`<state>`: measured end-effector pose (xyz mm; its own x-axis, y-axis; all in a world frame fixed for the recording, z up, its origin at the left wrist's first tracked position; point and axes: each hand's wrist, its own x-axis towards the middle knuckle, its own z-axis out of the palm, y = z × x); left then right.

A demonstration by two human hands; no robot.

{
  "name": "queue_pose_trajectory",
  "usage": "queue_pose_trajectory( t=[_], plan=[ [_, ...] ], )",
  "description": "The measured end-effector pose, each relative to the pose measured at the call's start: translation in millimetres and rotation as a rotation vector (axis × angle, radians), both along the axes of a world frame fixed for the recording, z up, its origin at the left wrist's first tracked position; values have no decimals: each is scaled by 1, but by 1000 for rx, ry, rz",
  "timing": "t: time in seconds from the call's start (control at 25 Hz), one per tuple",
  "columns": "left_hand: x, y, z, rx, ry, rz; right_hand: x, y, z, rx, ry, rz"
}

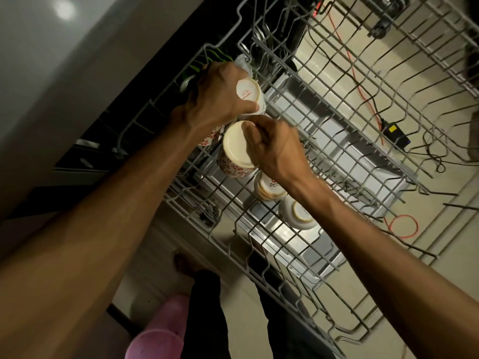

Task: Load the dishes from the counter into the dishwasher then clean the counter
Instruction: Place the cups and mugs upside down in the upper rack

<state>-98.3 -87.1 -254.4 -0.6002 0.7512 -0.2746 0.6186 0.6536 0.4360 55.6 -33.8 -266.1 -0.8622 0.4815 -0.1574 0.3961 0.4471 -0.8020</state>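
Note:
I look down onto the pulled-out grey wire upper rack (344,141) of the dishwasher. My left hand (217,94) grips an upside-down white mug (250,95) at the rack's far left. Just below it, my right hand (272,149) holds a second upturned mug with red flowers (234,158), fingers curled over its base. Another flowered piece (208,138) shows between my wrists. Two more cups stand upside down in the rack: one with printed lettering (269,189) and a white one (298,212).
The open dishwasher door (324,237) lies under the rack. A second wire rack (414,60) extends at the upper right. An orange cable (401,226) and a black adapter (395,134) lie on the floor. A pink bucket (160,330) stands by my legs.

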Motion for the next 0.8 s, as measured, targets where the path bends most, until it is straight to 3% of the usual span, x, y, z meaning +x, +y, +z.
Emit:
queue_pose_trajectory(
  t=[0.4,0.8],
  plan=[
    [1,1,0,-37,7,-11,0,13,6,-38,-59,21],
    [79,-48,18,236,-15,221,11,25,18,147,-53,32]
  ],
)
